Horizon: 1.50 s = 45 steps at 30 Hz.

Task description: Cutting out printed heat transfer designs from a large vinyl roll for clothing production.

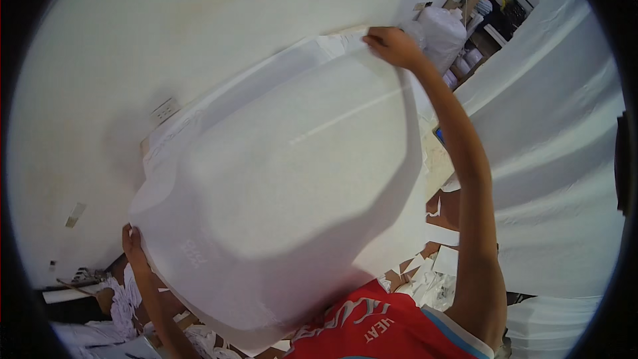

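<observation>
A large, thin white sheet [299, 146], paper-like and slightly see-through, spreads across the middle of the view in front of me. My left hand [133, 239] pinches its edge at the lower left. Farther off, at the upper right corner, my right hand [393, 46] grips the same sheet with the arm stretched out. Between the hands the sheet bows gently, and a shadow falls over its near part. Faint writing shows near the left side. More white layers [266, 70] lie along its far edge; whether they are separate sheets I cannot tell.
A pale wall with a socket plate [165, 110] rises at the far left. White curtain fabric [538, 153] hangs at the right. Wrapped bundles [444, 30] are piled at the back right. Scraps and crumpled white material [428, 286] litter the floor, with white cloth [123, 302] at lower left.
</observation>
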Each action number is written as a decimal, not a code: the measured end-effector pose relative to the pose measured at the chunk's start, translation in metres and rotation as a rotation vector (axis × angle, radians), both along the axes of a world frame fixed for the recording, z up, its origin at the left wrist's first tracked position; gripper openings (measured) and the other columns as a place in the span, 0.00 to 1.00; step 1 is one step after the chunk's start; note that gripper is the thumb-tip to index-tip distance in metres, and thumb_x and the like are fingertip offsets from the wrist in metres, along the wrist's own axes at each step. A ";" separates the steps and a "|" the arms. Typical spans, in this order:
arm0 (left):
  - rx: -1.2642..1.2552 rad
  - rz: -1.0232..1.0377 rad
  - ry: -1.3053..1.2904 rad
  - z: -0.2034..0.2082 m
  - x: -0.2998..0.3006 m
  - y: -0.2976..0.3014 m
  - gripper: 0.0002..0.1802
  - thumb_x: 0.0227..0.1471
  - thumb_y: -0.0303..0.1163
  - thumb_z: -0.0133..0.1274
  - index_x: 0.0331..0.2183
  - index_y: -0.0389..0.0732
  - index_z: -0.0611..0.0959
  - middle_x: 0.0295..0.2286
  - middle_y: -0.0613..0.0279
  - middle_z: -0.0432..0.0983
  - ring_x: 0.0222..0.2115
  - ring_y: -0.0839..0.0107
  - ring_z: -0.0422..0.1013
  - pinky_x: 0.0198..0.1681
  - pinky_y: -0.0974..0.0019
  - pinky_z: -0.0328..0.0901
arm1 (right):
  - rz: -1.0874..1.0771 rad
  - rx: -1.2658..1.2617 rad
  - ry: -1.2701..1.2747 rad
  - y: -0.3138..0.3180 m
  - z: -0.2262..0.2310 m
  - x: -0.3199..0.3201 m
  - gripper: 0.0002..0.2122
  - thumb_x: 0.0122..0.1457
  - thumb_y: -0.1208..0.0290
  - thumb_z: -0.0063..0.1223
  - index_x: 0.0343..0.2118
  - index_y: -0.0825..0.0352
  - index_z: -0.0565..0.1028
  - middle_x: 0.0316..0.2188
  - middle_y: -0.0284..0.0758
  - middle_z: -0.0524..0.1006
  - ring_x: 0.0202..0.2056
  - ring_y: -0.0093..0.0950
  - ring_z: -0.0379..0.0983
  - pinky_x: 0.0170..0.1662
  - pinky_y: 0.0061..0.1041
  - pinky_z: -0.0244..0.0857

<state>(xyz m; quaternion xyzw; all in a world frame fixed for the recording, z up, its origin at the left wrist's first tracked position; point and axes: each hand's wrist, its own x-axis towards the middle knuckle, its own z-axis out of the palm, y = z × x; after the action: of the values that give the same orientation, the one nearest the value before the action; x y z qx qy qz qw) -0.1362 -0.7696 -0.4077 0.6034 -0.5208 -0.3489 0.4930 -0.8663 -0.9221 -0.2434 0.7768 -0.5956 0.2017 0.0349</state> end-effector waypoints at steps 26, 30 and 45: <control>0.711 0.189 0.027 -0.116 -0.018 -0.127 0.04 0.54 0.32 0.53 0.32 0.46 0.74 0.26 0.74 0.68 0.26 0.82 0.63 0.27 0.75 0.60 | -0.190 0.046 -0.185 -0.012 -0.255 0.102 0.24 0.57 0.61 0.51 0.55 0.63 0.64 0.57 0.47 0.60 0.61 0.46 0.50 0.63 0.41 0.43; 0.340 0.039 0.059 -0.113 0.006 -0.146 0.05 0.53 0.31 0.54 0.32 0.46 0.73 0.26 0.74 0.66 0.26 0.84 0.61 0.27 0.76 0.58 | -0.250 -0.004 -0.188 -0.020 -0.254 0.078 0.24 0.56 0.59 0.52 0.55 0.63 0.65 0.56 0.47 0.60 0.60 0.46 0.51 0.61 0.41 0.46; 0.155 0.350 -0.452 -0.159 0.007 -0.163 0.16 0.55 0.28 0.49 0.46 0.38 0.71 0.26 0.66 0.65 0.27 0.77 0.60 0.35 0.71 0.59 | -0.217 0.844 -1.883 -0.068 -0.227 -0.017 0.15 0.56 0.69 0.53 0.46 0.66 0.68 0.30 0.29 0.73 0.31 0.16 0.70 0.34 0.14 0.66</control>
<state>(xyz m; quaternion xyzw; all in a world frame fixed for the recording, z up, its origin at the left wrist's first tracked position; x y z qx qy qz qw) -0.1295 -0.9325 -0.5665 0.7825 -0.4770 -0.1540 0.3695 -0.8830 -0.9903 -0.4705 0.1961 -0.4707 0.4978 -0.7016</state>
